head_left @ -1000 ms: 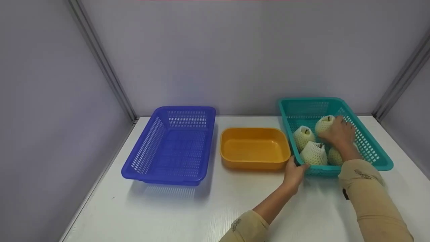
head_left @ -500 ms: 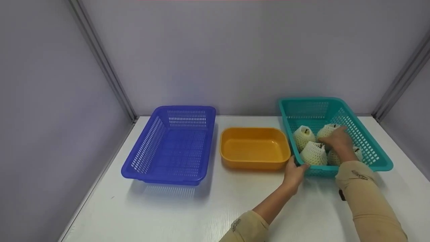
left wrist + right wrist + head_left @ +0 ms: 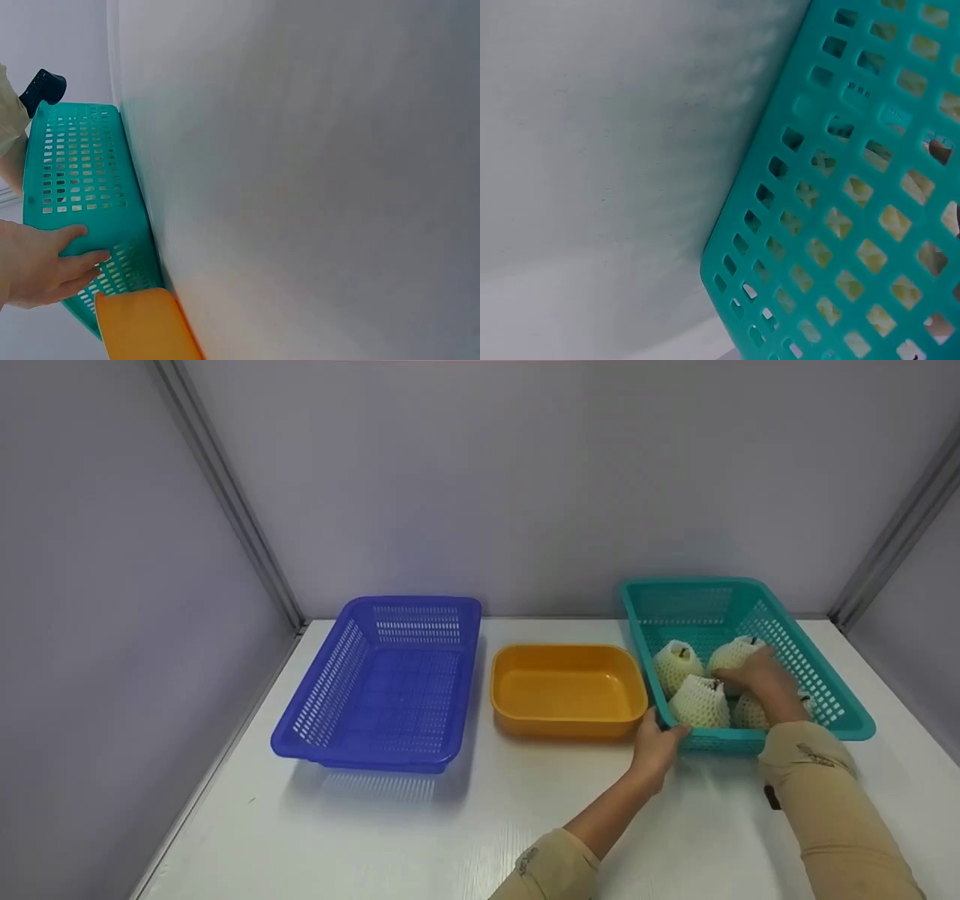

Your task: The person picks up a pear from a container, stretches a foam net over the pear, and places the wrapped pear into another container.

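A green plastic basket (image 3: 814,679) holds several pale pears in white foam nets. Inside it, my right hand (image 3: 757,671) grips one netted pear (image 3: 727,656) from the right, with its stem showing. Two more netted pears, a left one (image 3: 677,664) and a front one (image 3: 700,705), sit along the near left side. Another netted pear (image 3: 750,711) is partly hidden under my right forearm. My left hand (image 3: 654,751) holds the basket's near left corner; in the left wrist view its thumb and fingers lie against the green walls. The right wrist view shows only basket wall, the hand hidden.
An orange tub (image 3: 570,727) stands just left of the green basket. Farther left is a blue-purple basket (image 3: 315,682) with slotted walls. All rest on a white table (image 3: 360,840), with grey panels (image 3: 555,487) behind and at both sides.
My right hand and the pear it grips have moved toward the near side of the green basket, mostly in the first half second. The left hand stays at the corner.
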`<act>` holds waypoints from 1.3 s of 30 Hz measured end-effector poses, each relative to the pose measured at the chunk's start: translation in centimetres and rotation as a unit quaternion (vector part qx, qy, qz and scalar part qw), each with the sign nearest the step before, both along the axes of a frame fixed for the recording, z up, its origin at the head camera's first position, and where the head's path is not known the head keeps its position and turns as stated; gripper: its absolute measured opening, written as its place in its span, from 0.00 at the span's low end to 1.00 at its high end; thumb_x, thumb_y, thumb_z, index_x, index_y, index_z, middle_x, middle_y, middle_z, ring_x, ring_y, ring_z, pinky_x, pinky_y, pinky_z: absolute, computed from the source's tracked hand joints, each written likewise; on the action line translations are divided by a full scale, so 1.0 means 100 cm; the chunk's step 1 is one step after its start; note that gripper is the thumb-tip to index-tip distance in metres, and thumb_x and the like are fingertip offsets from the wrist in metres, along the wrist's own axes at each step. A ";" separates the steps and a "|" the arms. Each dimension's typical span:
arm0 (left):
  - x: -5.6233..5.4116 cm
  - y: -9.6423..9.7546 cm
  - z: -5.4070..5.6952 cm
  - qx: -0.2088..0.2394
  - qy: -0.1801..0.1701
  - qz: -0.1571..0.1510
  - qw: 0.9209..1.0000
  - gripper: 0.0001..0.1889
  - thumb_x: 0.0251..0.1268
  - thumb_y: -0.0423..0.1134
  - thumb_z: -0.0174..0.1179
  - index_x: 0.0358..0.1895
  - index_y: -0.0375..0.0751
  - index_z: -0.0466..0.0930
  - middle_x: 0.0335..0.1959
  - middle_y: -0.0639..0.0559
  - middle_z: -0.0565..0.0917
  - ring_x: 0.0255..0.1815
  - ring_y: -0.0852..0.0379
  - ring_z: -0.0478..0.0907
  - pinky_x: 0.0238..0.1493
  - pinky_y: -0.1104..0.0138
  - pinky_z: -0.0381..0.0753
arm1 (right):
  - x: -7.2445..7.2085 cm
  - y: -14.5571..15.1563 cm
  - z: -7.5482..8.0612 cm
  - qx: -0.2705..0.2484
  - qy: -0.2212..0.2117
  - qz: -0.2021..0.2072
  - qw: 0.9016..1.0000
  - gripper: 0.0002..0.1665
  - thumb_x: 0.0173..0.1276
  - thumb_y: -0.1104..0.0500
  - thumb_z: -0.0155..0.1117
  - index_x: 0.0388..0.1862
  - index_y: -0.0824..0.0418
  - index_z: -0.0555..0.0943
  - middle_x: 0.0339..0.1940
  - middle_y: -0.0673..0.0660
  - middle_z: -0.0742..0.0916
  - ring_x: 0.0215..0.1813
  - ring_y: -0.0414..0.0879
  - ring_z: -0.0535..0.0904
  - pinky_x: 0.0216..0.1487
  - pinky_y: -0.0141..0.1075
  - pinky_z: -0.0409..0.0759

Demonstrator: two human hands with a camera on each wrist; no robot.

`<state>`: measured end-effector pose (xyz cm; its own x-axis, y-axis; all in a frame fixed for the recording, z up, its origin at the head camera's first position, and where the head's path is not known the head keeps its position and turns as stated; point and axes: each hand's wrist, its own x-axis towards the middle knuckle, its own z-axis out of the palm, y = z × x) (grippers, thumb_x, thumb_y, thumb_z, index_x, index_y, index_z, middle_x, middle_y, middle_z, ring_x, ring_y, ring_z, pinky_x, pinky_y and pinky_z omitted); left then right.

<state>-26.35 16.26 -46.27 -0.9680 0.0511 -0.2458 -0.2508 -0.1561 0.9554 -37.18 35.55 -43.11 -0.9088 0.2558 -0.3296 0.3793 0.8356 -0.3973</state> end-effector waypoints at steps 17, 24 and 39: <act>0.000 -0.001 0.001 -0.004 0.004 -0.003 1.000 0.29 0.60 0.33 0.59 0.64 0.33 0.62 0.63 0.43 0.66 0.64 0.46 0.61 0.59 0.53 0.63 | 0.007 0.004 0.004 -0.011 0.047 0.004 0.999 0.62 0.63 0.35 0.49 0.63 0.84 0.33 0.58 0.84 0.59 0.57 0.74 0.61 0.51 0.59 0.66; 0.000 0.001 0.001 -0.004 0.003 -0.003 1.000 0.29 0.59 0.33 0.60 0.64 0.33 0.62 0.63 0.43 0.66 0.64 0.46 0.60 0.60 0.53 0.62 | 0.006 0.003 0.004 -0.013 0.044 -0.006 0.999 0.62 0.64 0.37 0.50 0.63 0.84 0.29 0.58 0.86 0.58 0.57 0.75 0.59 0.52 0.60 0.64; -0.005 -0.003 0.009 -0.015 -0.032 0.001 0.999 0.28 0.57 0.30 0.62 0.61 0.32 0.65 0.60 0.42 0.69 0.62 0.46 0.63 0.59 0.54 0.64 | 0.011 0.005 0.014 -0.033 0.072 0.006 0.997 0.58 0.67 0.37 0.43 0.62 0.86 0.33 0.60 0.85 0.54 0.60 0.75 0.55 0.56 0.60 0.61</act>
